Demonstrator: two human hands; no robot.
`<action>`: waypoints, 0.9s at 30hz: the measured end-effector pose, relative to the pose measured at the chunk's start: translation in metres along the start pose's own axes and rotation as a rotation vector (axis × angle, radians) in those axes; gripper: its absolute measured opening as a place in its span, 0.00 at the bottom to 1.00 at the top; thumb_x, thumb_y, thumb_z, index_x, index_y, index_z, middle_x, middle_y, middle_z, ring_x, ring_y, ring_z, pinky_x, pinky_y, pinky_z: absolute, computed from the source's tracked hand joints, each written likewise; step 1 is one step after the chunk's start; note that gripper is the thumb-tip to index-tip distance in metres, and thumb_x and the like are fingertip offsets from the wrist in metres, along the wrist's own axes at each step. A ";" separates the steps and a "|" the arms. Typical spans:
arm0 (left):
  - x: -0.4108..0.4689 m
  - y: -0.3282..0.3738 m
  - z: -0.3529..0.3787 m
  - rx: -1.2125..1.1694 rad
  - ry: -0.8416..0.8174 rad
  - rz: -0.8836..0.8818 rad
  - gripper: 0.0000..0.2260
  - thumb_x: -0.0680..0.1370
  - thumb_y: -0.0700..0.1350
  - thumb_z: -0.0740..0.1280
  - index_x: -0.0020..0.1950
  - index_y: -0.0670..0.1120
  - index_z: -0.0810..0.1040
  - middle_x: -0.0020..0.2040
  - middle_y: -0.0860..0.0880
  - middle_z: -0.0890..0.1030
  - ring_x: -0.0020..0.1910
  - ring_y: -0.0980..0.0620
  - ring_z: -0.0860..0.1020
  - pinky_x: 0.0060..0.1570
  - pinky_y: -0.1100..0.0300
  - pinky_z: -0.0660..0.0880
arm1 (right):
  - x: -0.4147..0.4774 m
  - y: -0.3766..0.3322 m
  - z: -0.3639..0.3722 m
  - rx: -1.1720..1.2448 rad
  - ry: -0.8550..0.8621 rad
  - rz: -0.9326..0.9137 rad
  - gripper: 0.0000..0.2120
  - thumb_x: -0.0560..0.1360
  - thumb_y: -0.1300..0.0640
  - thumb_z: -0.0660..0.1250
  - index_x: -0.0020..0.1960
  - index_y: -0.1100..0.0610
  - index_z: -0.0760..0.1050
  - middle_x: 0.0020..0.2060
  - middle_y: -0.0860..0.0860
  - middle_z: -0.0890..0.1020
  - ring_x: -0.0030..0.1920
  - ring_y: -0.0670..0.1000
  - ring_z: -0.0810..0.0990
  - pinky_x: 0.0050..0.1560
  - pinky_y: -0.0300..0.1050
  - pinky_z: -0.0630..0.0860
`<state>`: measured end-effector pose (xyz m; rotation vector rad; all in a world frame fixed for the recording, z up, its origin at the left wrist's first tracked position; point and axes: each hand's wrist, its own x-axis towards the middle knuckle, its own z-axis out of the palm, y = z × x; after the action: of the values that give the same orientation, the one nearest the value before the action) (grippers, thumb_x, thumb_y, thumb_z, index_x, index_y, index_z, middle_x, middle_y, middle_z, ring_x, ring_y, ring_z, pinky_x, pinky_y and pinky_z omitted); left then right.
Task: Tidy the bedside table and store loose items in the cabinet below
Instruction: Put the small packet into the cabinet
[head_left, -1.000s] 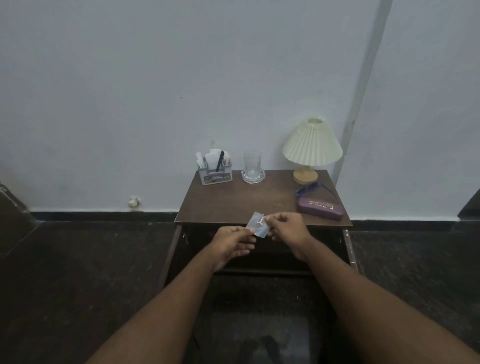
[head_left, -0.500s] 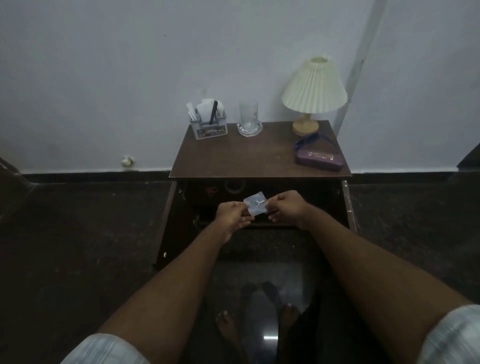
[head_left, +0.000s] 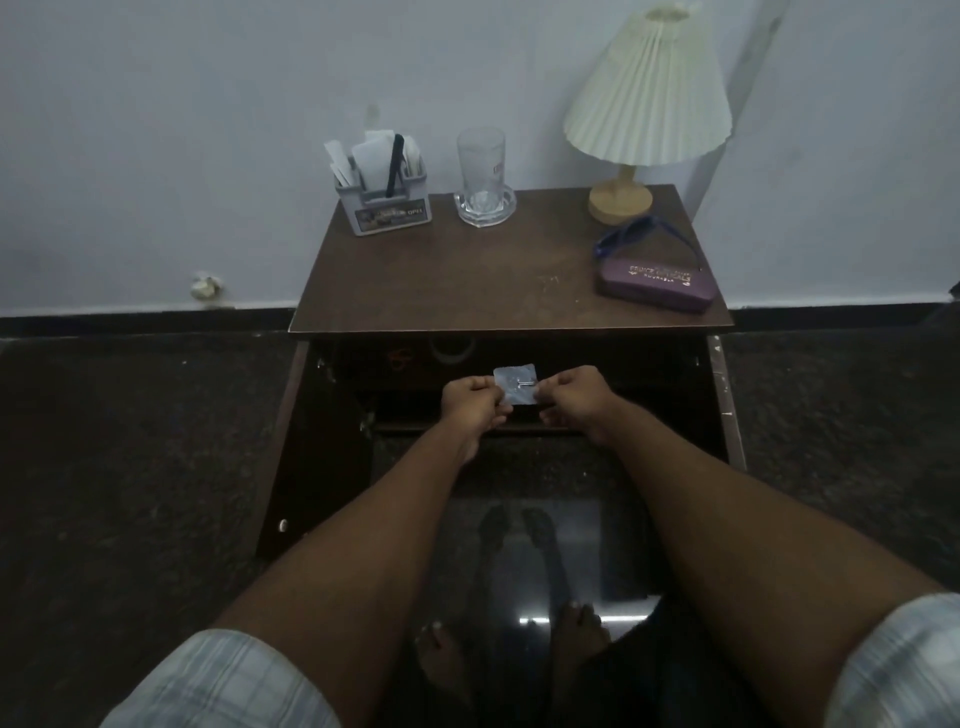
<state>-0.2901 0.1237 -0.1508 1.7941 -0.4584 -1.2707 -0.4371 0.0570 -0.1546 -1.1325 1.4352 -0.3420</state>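
A small clear square packet (head_left: 514, 384) with a metal hook on it is pinched at both sides, by my left hand (head_left: 471, 402) and my right hand (head_left: 574, 397). Both hands hold it in front of the open cabinet (head_left: 519, 358) under the brown bedside table (head_left: 483, 280). Inside the dark cabinet I make out a ring of tape (head_left: 451, 349) and something orange (head_left: 397, 358). On the tabletop stand a grey organizer (head_left: 384, 205) with cards and a black pen, a glass (head_left: 480, 161) on a clear coaster, a lamp (head_left: 647, 98), and a purple glasses case (head_left: 655, 283) with blue sunglasses (head_left: 631, 235) behind it.
The two cabinet doors (head_left: 291, 441) (head_left: 727, 410) stand swung open to either side. Dark floor surrounds the table, with a glossy patch reflecting my bare feet (head_left: 571, 639). A white wall runs behind, with a small white object (head_left: 205, 286) at its base on the left.
The view has tilted down and drawn closer to the table. My hands, still holding the packet, have dropped from the tabletop's front edge to the cabinet opening.
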 end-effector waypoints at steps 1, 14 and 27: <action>0.009 0.000 0.003 -0.002 0.004 -0.008 0.08 0.81 0.39 0.67 0.59 0.46 0.80 0.53 0.44 0.84 0.47 0.51 0.85 0.40 0.61 0.81 | 0.006 0.000 0.001 -0.001 0.015 0.001 0.03 0.78 0.61 0.70 0.49 0.58 0.82 0.47 0.56 0.85 0.43 0.52 0.86 0.42 0.45 0.85; 0.106 -0.011 0.025 -0.137 0.036 -0.062 0.12 0.79 0.37 0.69 0.62 0.38 0.76 0.53 0.42 0.82 0.45 0.50 0.83 0.43 0.61 0.82 | 0.106 0.000 0.023 0.143 0.144 0.044 0.16 0.80 0.65 0.64 0.66 0.70 0.75 0.57 0.63 0.81 0.49 0.56 0.81 0.57 0.51 0.80; 0.131 -0.016 0.030 -0.012 0.102 -0.071 0.20 0.80 0.43 0.66 0.70 0.37 0.74 0.63 0.38 0.81 0.61 0.39 0.80 0.65 0.46 0.78 | 0.150 0.004 0.041 0.122 0.160 0.093 0.25 0.84 0.53 0.61 0.78 0.62 0.64 0.76 0.59 0.67 0.74 0.60 0.67 0.74 0.50 0.65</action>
<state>-0.2663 0.0270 -0.2421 1.8693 -0.3321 -1.2204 -0.3738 -0.0413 -0.2573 -0.9543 1.5797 -0.4564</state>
